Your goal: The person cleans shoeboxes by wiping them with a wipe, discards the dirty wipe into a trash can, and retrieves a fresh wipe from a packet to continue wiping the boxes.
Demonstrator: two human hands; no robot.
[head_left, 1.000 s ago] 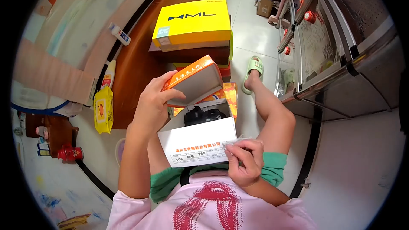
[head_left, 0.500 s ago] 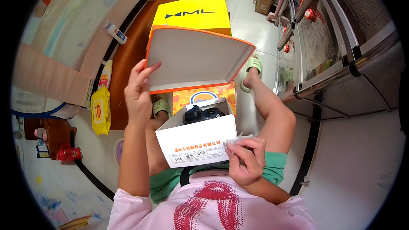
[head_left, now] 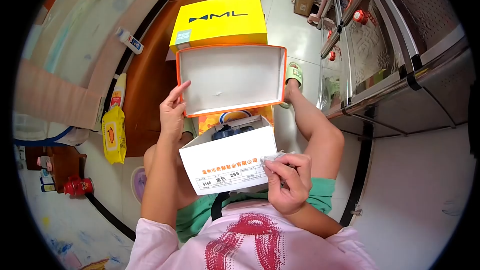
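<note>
Left hand (head_left: 172, 116) gripping orange-rimmed lid (head_left: 232, 75), white inside | right hand (head_left: 290, 184) pinching scrap (head_left: 270, 162) | white box (head_left: 227, 154) labelled 255

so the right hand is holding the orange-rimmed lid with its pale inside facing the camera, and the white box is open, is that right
Not quite: the head view shows the left hand holding the orange-rimmed lid, not the right hand. Its pale inside does face the camera, and the white box is open.
</note>
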